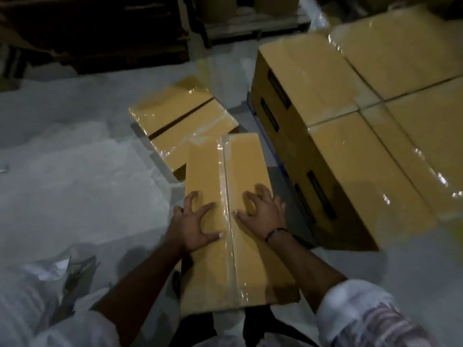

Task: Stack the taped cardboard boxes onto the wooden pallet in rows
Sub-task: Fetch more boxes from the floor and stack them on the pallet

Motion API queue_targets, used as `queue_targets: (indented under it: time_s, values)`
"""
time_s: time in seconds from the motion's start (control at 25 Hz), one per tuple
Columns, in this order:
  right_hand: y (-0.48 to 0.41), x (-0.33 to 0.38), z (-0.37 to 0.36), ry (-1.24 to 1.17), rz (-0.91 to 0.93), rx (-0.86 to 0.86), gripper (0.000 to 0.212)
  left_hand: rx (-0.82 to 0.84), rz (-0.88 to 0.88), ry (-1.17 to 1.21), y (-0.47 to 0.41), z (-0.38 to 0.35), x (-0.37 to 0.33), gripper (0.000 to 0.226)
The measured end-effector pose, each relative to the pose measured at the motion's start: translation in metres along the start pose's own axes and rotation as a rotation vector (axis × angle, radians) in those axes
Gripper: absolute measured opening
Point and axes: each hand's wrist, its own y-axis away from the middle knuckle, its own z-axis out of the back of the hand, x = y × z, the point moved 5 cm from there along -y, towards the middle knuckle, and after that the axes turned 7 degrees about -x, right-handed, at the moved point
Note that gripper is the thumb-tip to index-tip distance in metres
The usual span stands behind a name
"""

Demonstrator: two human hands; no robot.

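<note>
Pallet (251, 106) apparently beneath right-hand stack (350, 121)

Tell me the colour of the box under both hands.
Yellow-brown box, clear tape; head view.
</note>
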Motion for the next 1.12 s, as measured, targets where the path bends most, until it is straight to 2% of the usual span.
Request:
queue_targets:
  time_s: [0.16,0.48,0.8,0.96,1.12]
  values:
    - [0.003,-0.031,0.082,0.075,0.140,-0.072,0.068,-0.198,0.056,0.089,0.022,0.021,-0.085,0.103]
    - [0.045,-0.126,0.191,0.098,0.182,-0.211,0.070,-0.363,0.048,0.035,0.069,0.017,-0.247,0.106]
    - [0.115,-0.225,0.279,0.203,0.229,-0.375,0.066,-0.417,0.036,0.099,0.125,-0.033,-0.385,0.098]
    - [0.124,-0.279,0.300,0.160,0.270,-0.338,0.065,-0.466,0.087,0.059,0.141,-0.059,-0.441,0.100]
    - [0.105,-0.349,0.312,0.121,0.287,-0.298,0.066,-0.445,0.135,0.016,0.125,-0.096,-0.501,0.100]
